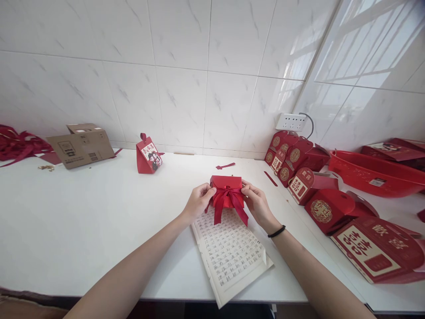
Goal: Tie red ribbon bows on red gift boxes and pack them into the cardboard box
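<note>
Your left hand (198, 201) is closed on the left end of a small red gift box (226, 188), fingertips pinching at the bow. Your right hand (256, 203) grips the right end the same way, thumb and fingers against the red ribbon (229, 200) tied round the box front. The box sits between both hands, upright, its ribbon tails hanging down toward you. A black band (276, 231) circles your right wrist.

Directly under the hands and running back toward you lies a sheet of lined paper (229, 252) covered in handwritten characters, tilted, its near corner past the table (83, 230) edge.

Just beyond the box, a loose red strip (225, 166) lies on the white surface. Further out from your left hand stands a finished triangular red box (148, 156) with a printed picture, well apart. Beyond that, far left, a flattened brown carton (81, 147) leans near the wall, with a heap of red ribbons (16, 145) beside it.

Right of your right hand, a row of flat red boxes (300, 166) with gold emblems runs from the wall back toward you, the nearest being large red cartons (375, 248). Past them, a red plastic basin (375, 173). A white wall socket (291, 122) sits above the row.
</note>
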`<control>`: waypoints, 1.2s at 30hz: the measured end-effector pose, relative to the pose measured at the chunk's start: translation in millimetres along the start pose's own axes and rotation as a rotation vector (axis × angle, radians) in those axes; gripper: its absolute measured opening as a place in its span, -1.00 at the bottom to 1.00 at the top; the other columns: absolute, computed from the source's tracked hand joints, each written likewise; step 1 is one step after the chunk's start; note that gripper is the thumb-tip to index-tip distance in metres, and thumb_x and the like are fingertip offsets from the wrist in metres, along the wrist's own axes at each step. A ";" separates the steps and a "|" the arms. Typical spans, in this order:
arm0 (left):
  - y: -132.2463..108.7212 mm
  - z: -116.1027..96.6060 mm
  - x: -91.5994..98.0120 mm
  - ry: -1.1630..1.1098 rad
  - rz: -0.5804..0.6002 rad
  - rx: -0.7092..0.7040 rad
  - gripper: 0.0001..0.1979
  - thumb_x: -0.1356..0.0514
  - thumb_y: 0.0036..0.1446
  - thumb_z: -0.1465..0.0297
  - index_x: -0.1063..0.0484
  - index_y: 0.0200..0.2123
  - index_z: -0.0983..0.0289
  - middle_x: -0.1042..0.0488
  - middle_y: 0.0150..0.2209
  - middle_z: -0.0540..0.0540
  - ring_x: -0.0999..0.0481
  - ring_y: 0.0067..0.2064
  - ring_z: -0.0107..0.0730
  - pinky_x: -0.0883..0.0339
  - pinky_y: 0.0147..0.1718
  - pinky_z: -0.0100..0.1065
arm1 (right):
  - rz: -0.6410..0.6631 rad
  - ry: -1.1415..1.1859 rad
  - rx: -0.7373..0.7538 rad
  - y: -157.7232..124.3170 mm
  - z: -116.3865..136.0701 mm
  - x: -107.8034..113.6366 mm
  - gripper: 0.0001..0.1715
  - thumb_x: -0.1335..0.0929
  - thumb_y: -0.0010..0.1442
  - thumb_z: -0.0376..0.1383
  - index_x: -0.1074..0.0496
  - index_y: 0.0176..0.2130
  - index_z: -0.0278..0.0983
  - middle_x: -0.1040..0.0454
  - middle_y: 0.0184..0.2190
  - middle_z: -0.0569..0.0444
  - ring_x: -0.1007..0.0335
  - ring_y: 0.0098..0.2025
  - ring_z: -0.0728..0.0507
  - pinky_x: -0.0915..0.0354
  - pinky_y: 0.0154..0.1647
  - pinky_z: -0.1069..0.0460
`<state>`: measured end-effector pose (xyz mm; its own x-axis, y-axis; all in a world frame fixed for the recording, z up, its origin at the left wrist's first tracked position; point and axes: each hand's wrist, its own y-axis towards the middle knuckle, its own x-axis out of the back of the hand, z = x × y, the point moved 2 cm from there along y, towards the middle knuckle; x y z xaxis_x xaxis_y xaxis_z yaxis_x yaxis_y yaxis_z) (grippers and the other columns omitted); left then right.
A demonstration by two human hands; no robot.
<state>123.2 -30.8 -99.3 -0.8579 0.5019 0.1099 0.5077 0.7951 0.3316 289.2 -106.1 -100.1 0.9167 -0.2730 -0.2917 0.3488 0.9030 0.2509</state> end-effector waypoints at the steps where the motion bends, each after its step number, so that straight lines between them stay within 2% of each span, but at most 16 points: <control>1: 0.1 0.0 -0.2 0.001 0.001 0.000 -0.66 -0.10 0.04 0.20 -0.09 -0.62 0.25 -0.08 -0.63 -0.10 -0.09 -0.56 -0.54 -0.06 -0.54 -0.45 | -0.001 0.001 0.000 0.1 -0.1 0.0 -0.66 -0.46 -0.10 -0.18 -0.30 -0.68 -0.26 -0.32 0.06 0.06 -0.22 0.05 -0.29 -0.21 -0.07 -0.05; 18: -1.1 2.0 -0.5 -0.029 0.011 0.016 -0.66 -0.11 0.07 0.20 -0.10 -0.59 0.25 -0.11 -0.62 -0.11 -0.10 -0.56 -0.54 -0.01 -0.55 -0.45 | -0.003 0.010 -0.009 -0.1 -0.9 0.3 -0.66 -0.46 -0.12 -0.19 -0.31 -0.69 -0.26 -0.33 0.05 0.06 -0.22 0.05 -0.28 -0.20 -0.07 -0.05; 28: -2.8 -1.7 0.6 0.016 -0.029 -0.027 -0.67 -0.10 0.10 0.23 -0.08 -0.58 0.25 -0.07 -0.61 -0.12 -0.07 -0.55 -0.55 -0.01 -0.53 -0.46 | 0.011 0.004 -0.010 0.1 -1.4 -0.7 -0.65 -0.46 -0.11 -0.18 -0.30 -0.68 -0.27 -0.32 0.06 0.06 -0.24 0.04 -0.26 -0.22 -0.08 -0.01; 36: -2.2 1.0 -0.3 0.015 -0.011 -0.018 -0.67 -0.08 0.10 0.25 -0.06 -0.60 0.24 -0.07 -0.64 -0.12 -0.08 -0.58 -0.54 -0.01 -0.56 -0.45 | -0.002 -0.040 -0.004 -0.7 -0.5 -1.3 -0.65 -0.44 -0.11 -0.20 -0.25 -0.69 -0.27 -0.32 0.06 0.05 -0.28 -0.02 -0.25 -0.24 -0.18 0.00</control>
<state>122.4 -32.4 -101.0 -0.8644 0.4881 0.1206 0.4972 0.7940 0.3498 287.6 -106.3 -100.3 0.9232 -0.2878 -0.2545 0.3497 0.9038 0.2465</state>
